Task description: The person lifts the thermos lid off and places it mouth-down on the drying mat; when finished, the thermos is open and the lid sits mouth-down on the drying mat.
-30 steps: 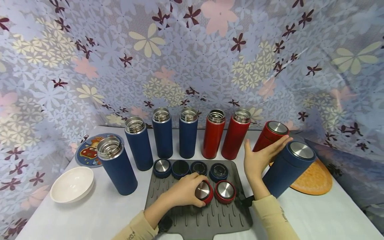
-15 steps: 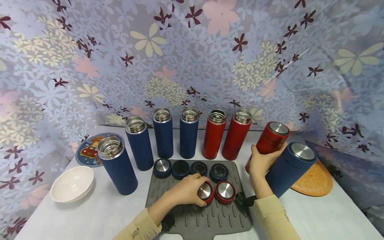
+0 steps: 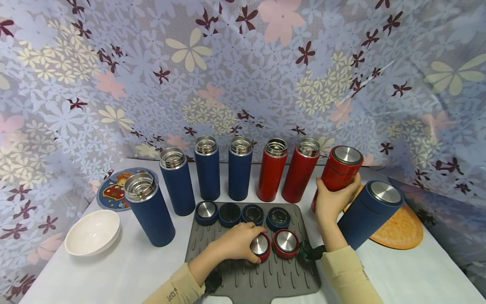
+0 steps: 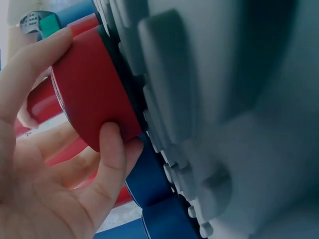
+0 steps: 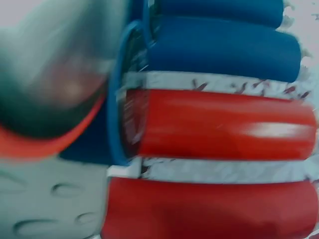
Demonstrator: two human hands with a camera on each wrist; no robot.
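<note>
My left hand [image 3: 237,242] grips a red flask lid [image 3: 260,245] with a steel top, close over the grey ridged board. In the left wrist view, fingers and thumb curl round this red lid [image 4: 94,89]. A second red lid [image 3: 286,242] sits just right of it. My right hand [image 3: 331,202] wraps round a red vacuum flask [image 3: 339,171] that has its lid on. Close beside that hand, to the right, stands a lidded blue flask [image 3: 370,213]. The right wrist view shows no part of the right hand; a blurred red-rimmed lid [image 5: 45,144] fills its left side.
Several blue lids [image 3: 229,214] line the far edge of the grey board [image 3: 262,276]. Behind stand open blue flasks [image 3: 206,175] and two open red flasks [image 3: 271,175]. A white bowl [image 3: 93,232] and patterned mat [image 3: 114,192] lie left, an orange mat [image 3: 402,228] right.
My right hand, fingers spread at first, has closed round the lidded red flask. The flask has then shifted slightly left and up in the head view. The left hand keeps its grip on the lid.
</note>
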